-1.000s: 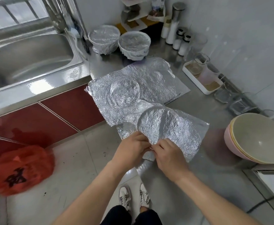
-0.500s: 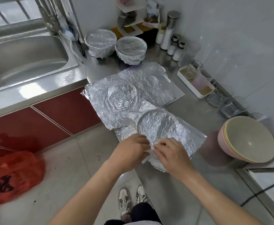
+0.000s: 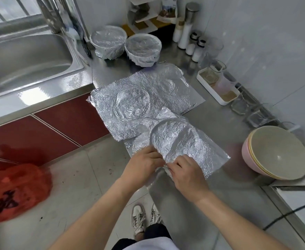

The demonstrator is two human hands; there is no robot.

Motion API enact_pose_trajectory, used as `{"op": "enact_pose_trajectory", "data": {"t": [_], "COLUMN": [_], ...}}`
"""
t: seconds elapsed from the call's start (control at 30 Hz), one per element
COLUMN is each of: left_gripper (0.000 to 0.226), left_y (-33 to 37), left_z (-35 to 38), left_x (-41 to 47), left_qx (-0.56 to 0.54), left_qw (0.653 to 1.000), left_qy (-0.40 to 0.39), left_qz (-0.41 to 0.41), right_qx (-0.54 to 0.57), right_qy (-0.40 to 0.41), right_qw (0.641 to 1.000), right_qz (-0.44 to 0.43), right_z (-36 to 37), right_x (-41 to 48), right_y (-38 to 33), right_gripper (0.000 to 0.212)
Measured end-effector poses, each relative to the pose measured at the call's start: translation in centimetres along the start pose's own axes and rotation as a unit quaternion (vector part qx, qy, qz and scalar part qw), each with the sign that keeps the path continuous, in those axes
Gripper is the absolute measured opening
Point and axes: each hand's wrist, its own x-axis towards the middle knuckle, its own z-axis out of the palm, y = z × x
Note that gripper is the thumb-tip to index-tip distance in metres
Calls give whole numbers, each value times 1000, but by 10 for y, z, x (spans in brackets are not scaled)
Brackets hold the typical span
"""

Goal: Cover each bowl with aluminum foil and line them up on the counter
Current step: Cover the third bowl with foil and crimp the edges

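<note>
Two foil-wrapped bowls (image 3: pixel 125 44) side by side at the far edge of the counter (image 3: pixel 220 123), next to the sink (image 3: pixel 27 56). Three stacked empty bowls (image 3: pixel 276 152) tilted at the right edge, pink outermost. Small white tray (image 3: pixel 218 87) with glass jars by the wall, contents unclear. Crumpled foil sheet (image 3: pixel 184 141) at the near edge, draped over what seems a bowl; left hand (image 3: pixel 142 166) and right hand (image 3: pixel 187 174) together at its near rim, fingertips pinching the foil edge. Flat foil sheets (image 3: pixel 141 103) with round imprints just beyond. Against half a second back: hands at the same spot, same pinch, foil barely changed. Steel counter, red cabinet fronts (image 3: pixel 49 130), grey tiled floor, orange plastic bag (image 3: pixel 12 192) down left, white wall tiles
</note>
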Motion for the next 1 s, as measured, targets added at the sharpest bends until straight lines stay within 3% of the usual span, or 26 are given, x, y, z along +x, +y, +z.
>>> {"op": "enact_pose_trajectory", "data": {"t": [0.17,0.4,0.7,0.87,1.0], "left_gripper": [10,22,23,22,15], "left_y": [-4,2,8,9,12], "left_z": [-4,-6,3,-1,-4], "left_x": [-3,-4,-2,-2,0], "left_qx": [-4,20,20,20,9], "left_qw": [1000,1000,1000,999,999], "left_qy": [-13,-1,7,3,-5], "left_qz": [-17,-20,-17,-28,-49], "right_qx": [7,175,143,103,68], "right_qy": [-3,-26,-59,-71,-71], "right_qw": [999,973,983,991,995], "right_qz": [37,149,97,49,22], "right_z": [3,-18,-15,-15,-16], "right_x": [2,2,0,0,-3], "right_y": [-13,3,9,12,16], "right_gripper": [10,9,7,27,26]}}
